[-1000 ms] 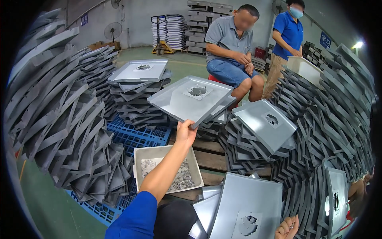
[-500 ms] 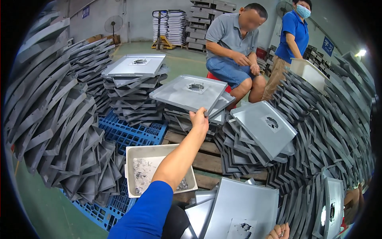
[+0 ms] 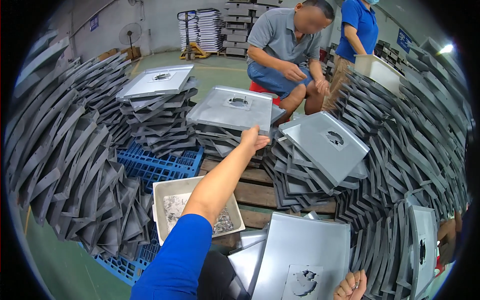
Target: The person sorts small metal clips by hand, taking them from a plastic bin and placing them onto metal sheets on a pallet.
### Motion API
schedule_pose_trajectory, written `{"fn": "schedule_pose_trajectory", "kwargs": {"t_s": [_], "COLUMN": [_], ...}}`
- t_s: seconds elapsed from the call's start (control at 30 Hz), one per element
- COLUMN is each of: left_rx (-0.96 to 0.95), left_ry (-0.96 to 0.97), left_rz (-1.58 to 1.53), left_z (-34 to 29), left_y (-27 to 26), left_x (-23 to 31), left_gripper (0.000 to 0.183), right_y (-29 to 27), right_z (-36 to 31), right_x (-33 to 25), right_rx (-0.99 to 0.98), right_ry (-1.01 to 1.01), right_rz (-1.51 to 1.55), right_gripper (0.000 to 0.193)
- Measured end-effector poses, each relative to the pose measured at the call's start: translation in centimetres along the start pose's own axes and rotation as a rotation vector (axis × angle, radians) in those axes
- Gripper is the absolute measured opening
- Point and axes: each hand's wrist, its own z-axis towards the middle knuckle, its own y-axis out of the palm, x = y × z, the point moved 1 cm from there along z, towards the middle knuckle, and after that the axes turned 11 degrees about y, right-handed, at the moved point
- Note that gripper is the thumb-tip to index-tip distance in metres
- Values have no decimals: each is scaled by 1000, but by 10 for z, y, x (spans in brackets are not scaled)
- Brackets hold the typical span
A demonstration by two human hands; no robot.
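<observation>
My left hand (image 3: pixel 255 139) reaches out to the near edge of a grey sheet-metal panel (image 3: pixel 210 112) on top of the middle stack. Its thumb is against the panel's edge and its fingers stretch to the right, apart from the thumb. A square patch around a ragged dark opening marks this panel. At the lower right, my right hand (image 3: pixel 351 286) is curled beside another metal panel (image 3: pixel 307 242) that lies close in front of me. A tiny thing shows between its fingers, too small to name.
A pale bin (image 3: pixel 159 212) with metal scraps stands under my left forearm. Panel stacks rise on the left (image 3: pixel 65 165) and right (image 3: pixel 420 150); another panel (image 3: pixel 325 147) tops a nearer stack. A seated person (image 3: pixel 285 50) works behind, beside a standing person (image 3: pixel 359 27). Blue (image 3: pixel 160 165) and wooden pallets (image 3: pixel 255 194) lie below.
The panel at my left hand has turned and settled more squarely over its stack. My left fingers have straightened from their grip on its edge. The whole view has shifted slightly.
</observation>
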Motion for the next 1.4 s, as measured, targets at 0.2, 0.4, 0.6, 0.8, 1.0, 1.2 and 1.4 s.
{"fn": "schedule_pose_trajectory", "kwargs": {"t_s": [0.2,0.4,0.6,0.8,1.0,1.2,1.4], "left_rx": [52,-71,-530,-761,-687,-539,-936], "left_ry": [78,64,46,-287,-837,-841,-404], "left_rz": [366,385,320,33,-274,-615,-594], "left_z": [5,-36,-203,-373,-441,-438,-389], "left_y": [-18,-23,-5,27,37,21,-11], "left_x": [-2,-2,9,-34,-100,-143,-145], "left_gripper": [43,33,19,23,36,36,38], "right_y": [14,-23,-8,-1,24,14,47], "right_z": [4,10,12,23,24,43,58], "right_x": [7,1,8,25,76,116,141], "right_rx": [-27,-52,-136,-61,234,534,306], "right_ry": [6,-49,3,-34,-367,-1047,-1222], "right_rz": [47,133,238,197,-267,-1515,-1601], "right_gripper": [37,36,35,31,27,18,12]}}
